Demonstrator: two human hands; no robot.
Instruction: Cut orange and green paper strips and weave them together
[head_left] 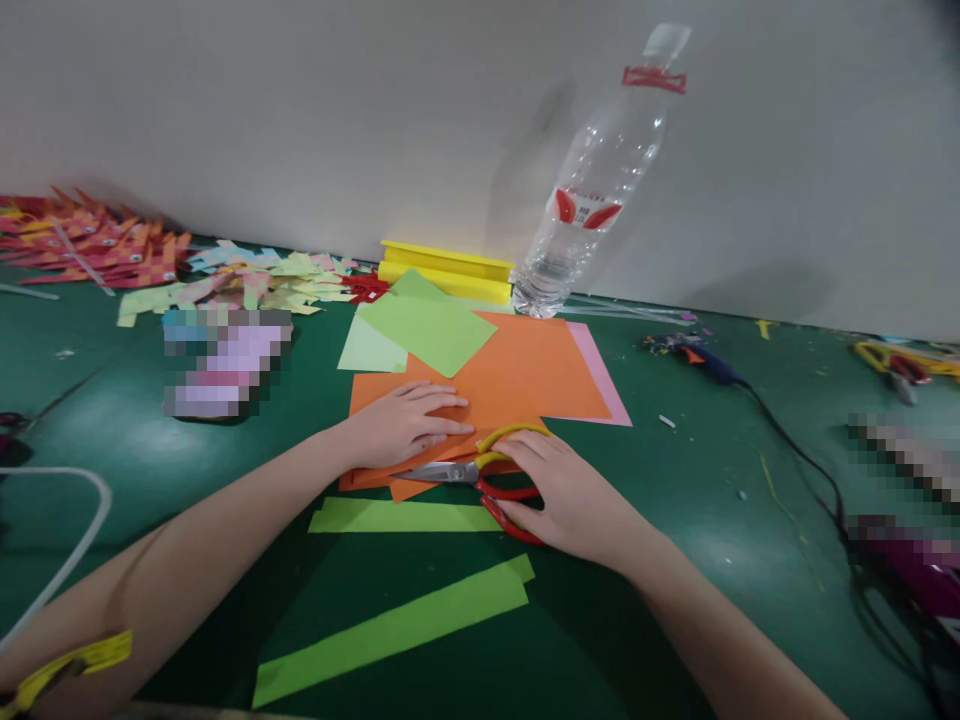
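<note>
- On the green surface (720, 500), the orange paper (517, 370) lies straight ahead of the person, beneath the left hand (409, 425) and reaching beyond the scissors (461, 472)
- The scissors' long axis runs roughly left to right along the paper's near edge – handles to the right, tips pointing left toward the left wrist
- The right hand (570, 490) is nearer to the scissors, curled around their handles; the left hand rests palm down on the paper, fingers extended and slightly parted, gripping nothing
- Whether the blades have paper between them cannot be told
- Steel blades look smooth and shiny; the handle loops are rounded, one yellow, one red
- The paper is thin, matte and layered, with a light green sheet (431, 325) over its far part and a pink sheet (596, 370) showing at its right
- Green strips (397, 632) – long, narrow, straight-sided – lie nearer the person
- Behind stands a clear plastic bottle (600, 175) beside a folded yellow piece (450, 270)
</note>
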